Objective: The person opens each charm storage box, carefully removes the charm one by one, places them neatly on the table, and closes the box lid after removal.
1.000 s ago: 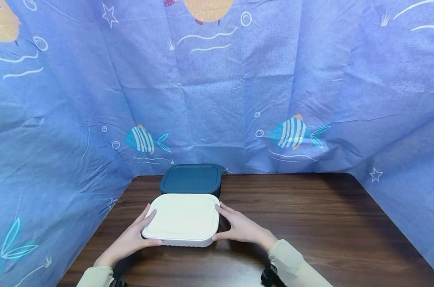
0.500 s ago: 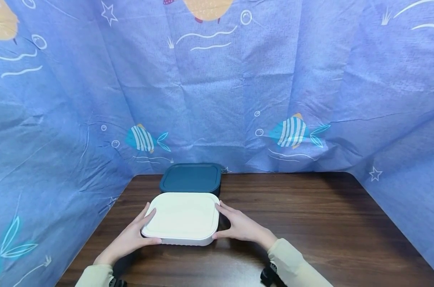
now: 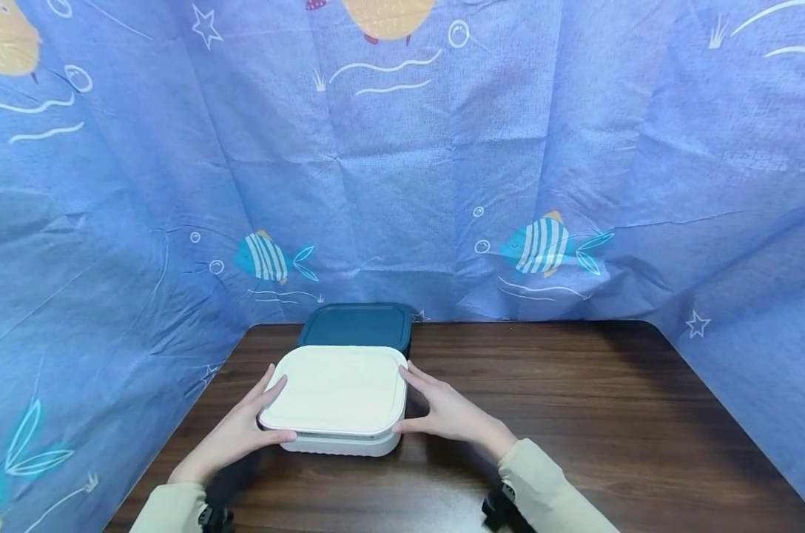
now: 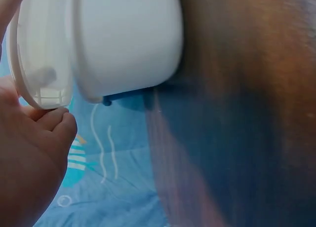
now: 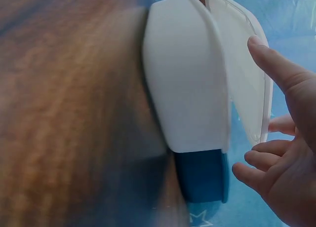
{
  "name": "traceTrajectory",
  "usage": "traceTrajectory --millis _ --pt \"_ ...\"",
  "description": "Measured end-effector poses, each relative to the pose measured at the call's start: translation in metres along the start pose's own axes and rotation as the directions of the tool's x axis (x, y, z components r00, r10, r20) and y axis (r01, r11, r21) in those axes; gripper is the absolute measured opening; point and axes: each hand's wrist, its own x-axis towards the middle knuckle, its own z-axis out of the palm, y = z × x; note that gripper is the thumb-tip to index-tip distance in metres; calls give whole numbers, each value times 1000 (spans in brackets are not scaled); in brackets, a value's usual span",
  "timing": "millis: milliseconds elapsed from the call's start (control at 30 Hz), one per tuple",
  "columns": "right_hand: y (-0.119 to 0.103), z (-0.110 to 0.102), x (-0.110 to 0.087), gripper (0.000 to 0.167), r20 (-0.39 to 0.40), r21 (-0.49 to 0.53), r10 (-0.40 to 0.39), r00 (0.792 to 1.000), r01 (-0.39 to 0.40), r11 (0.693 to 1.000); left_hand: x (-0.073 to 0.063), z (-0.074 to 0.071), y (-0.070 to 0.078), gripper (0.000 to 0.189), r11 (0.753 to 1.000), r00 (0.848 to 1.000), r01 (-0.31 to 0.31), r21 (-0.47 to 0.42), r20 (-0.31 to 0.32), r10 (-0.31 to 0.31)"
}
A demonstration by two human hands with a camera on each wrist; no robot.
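Note:
A white lid (image 3: 336,389) is raised off a white rectangular box (image 3: 342,445), which stands on the table. My left hand (image 3: 239,423) grips the lid's left edge, thumb along the near side. On the opposite edge, my right hand (image 3: 452,416) holds the lid between thumb and fingers. In the left wrist view a gap separates the lid (image 4: 44,54) from the box (image 4: 126,39). The right wrist view has the lid (image 5: 247,71) tilted away from the box (image 5: 187,84). What lies inside the box is hidden.
Right behind the white box sits a dark blue lidded box (image 3: 356,326), near the back edge of the brown wooden table (image 3: 576,414). A blue curtain (image 3: 402,170) with printed fish hangs around the back and sides.
Both hands have moved up slightly with the white lid, which has come off the box rim. The white box and the blue box have stayed in place.

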Motion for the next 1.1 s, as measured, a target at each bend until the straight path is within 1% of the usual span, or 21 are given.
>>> traceTrajectory --millis 167,367,467,567,700,733,800,900,1000,1100 --pt "-7 -13 3 101 -19 5 -38 999 38 999 1 -10 8 101 1000 999 -26 -7 -34 26" --pt "-15 -26 4 103 -46 -17 -36 998 36 999 2 -17 18 97 999 998 -32 23 -59 33" --pt "-17 -31 3 104 -67 -29 -43 997 41 999 2 -21 26 95 998 996 -55 39 -72 58" --pt "-17 -35 2 105 -83 -29 -50 995 48 998 2 -24 35 98 995 993 -80 60 -82 85" --pt "-20 -40 0 105 -99 -24 -60 993 58 998 4 -26 46 98 984 985 -119 134 -113 134" --pt "-21 -41 -1 104 -104 -24 -66 992 64 998 5 -26 48 96 979 980 -131 158 -128 152" --pt "-23 -43 -2 104 -110 -25 -75 991 72 997 7 -25 52 86 966 967 -156 206 -169 193" --pt "-27 -45 -3 103 -113 -25 -85 990 83 996 9 -23 57 69 947 939 -180 266 -239 246" --pt "-29 -47 -4 103 -113 -26 -82 990 79 996 11 -21 61 62 933 911 -196 302 -297 287" --pt "-31 -48 -4 104 -114 -30 -66 991 63 998 13 -20 62 60 918 884 -222 329 -330 332"
